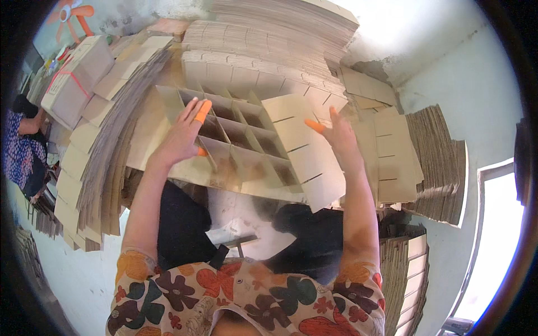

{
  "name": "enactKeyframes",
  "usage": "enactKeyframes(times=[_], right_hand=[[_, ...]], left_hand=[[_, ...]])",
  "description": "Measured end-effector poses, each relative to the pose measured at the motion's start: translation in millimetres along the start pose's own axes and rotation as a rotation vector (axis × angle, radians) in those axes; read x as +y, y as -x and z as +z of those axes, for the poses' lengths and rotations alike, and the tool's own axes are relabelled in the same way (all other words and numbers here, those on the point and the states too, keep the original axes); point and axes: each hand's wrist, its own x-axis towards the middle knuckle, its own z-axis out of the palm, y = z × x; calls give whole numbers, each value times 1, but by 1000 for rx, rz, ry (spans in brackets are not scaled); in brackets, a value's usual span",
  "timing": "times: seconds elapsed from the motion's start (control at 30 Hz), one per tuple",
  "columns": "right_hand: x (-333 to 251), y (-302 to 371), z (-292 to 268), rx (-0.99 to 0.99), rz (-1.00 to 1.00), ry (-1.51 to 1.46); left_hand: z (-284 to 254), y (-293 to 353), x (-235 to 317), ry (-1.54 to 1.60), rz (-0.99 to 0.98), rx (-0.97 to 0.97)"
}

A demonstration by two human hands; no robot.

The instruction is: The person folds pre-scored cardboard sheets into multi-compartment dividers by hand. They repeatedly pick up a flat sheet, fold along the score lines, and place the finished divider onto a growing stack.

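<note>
A cardboard divider grid of crossed strips with open cells stands on the worktable in front of me. My left hand lies along its left side, fingers stretched out, with orange covers on the thumb and a finger. A slotted cardboard strip leans at the grid's right end, its slots facing the cells. My right hand is at that strip's right edge, fingers spread. The orange-covered thumb overlaps the strip; whether it presses on it I cannot tell.
Tall stacks of slotted cardboard stand behind the grid. More stacks are at the right, and fanned sheets at the left. Beyond those are a tied box, an orange fan and another person.
</note>
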Motion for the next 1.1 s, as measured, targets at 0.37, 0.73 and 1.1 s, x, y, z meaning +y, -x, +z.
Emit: enactKeyframes(times=[0.37, 0.73, 1.1], right_hand=[[47, 12, -21, -368, 304, -426], [35, 46, -31, -429, 168, -254], [50, 39, -92, 384, 340, -831]], left_hand=[[20, -113, -21, -97, 129, -281], [31, -104, -31, -50, 223, -103], [-71, -12, 24, -392, 255, 59]])
